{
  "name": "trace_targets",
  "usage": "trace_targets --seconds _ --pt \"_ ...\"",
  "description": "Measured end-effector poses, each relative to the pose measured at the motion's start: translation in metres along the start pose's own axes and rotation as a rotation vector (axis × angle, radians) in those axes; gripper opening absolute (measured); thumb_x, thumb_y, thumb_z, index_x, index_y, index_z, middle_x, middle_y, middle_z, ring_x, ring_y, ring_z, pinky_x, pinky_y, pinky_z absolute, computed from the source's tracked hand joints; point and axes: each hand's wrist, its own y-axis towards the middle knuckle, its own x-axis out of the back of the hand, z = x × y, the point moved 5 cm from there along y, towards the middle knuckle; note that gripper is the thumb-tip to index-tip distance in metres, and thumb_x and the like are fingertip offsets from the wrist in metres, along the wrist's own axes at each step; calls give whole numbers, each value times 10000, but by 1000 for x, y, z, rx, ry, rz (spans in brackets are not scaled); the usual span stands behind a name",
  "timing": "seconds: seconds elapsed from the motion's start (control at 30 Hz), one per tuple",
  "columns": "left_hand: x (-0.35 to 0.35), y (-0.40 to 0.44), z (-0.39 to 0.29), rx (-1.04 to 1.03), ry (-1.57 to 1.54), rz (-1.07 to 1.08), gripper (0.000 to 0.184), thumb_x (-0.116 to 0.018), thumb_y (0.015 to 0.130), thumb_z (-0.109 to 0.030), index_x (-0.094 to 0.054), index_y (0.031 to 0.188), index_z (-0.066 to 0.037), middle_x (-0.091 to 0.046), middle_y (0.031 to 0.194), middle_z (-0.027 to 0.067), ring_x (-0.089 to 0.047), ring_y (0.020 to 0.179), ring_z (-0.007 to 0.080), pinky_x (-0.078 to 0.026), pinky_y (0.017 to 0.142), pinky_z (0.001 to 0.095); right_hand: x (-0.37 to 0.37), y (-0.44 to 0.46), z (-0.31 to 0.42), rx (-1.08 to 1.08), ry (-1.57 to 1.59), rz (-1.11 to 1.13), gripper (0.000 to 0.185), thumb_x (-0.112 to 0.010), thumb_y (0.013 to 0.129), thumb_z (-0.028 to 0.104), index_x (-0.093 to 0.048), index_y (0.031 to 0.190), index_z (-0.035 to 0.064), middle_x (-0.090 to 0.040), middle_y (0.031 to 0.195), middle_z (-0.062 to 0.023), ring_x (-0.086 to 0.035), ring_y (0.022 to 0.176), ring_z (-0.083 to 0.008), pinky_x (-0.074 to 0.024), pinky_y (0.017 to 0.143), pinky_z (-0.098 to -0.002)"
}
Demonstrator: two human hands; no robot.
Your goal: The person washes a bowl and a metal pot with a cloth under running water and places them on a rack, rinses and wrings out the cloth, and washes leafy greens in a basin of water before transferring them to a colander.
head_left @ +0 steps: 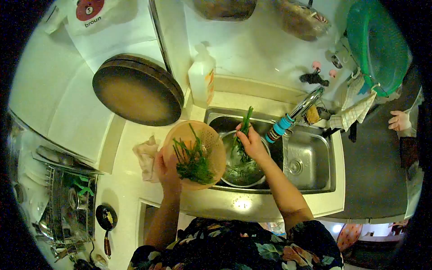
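Note:
My left hand [167, 164] grips the left side of an orange colander [216, 148], which is tilted over the counter's edge by the sink. Inside the colander lies a heap of feathery green herbs [195, 166] with long stems. My right hand [253, 143] is closed round a bunch of green herbs [245, 121], its stems pointing up. That bunch hangs over a round metal bowl [243, 183] in the left sink basin. Water and some greens show in the bowl. The lower part of the held bunch is partly hidden by my fingers.
The faucet [297, 110] with a blue sleeve reaches over the double sink [330, 180]. A round wooden board [135, 92] leans at the back left, beside a white bottle [201, 76]. A cloth [146, 157] and small pan [106, 217] are left. Another person's hand [399, 121] shows far right.

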Motion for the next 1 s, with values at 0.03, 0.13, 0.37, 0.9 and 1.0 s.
trace_targets --seconds 0.03,0.13,0.37,0.9,1.0 --pt "0 0 6 31 50 -12 308 -547 920 -90 -490 1210 -6 -543 1130 84 -525 1032 165 -441 914 299 6 3 25 7 48 -2 175 -511 958 137 -505 1095 27 -611 904 -67 -568 845 -144 -459 776 -287" --pt "0 0 30 73 119 -28 334 -561 920 -102 -478 1228 -2 -531 1162 92 -511 1068 175 -422 943 301 17 13 67 44 4 -14 165 -501 959 122 -504 1085 15 -606 899 -63 -565 850 -144 -454 781 -284" --pt "-21 -1 86 197 -184 144 334 -536 938 -97 -465 1257 -34 -527 1192 57 -514 1044 138 -430 894 275 -18 14 117 110 -50 5 258 -570 920 144 -528 1128 -2 -622 994 -105 -590 918 -179 -457 817 -301" --pt "-34 -6 59 186 -220 213 368 -529 936 -76 -462 1293 -15 -542 1214 79 -518 1099 158 -418 952 302 -37 12 82 147 -434 -12 344 -668 803 128 -575 1121 32 -628 1019 -199 -581 976 -370 -461 865 -438" --pt "-37 -7 60 237 -241 218 357 -524 931 -64 -471 1280 -14 -547 1213 80 -523 1096 162 -420 950 303 -49 13 60 -71 -524 175 381 -635 825 156 -561 1186 60 -594 1168 -202 -550 1090 -371 -417 972 -449"
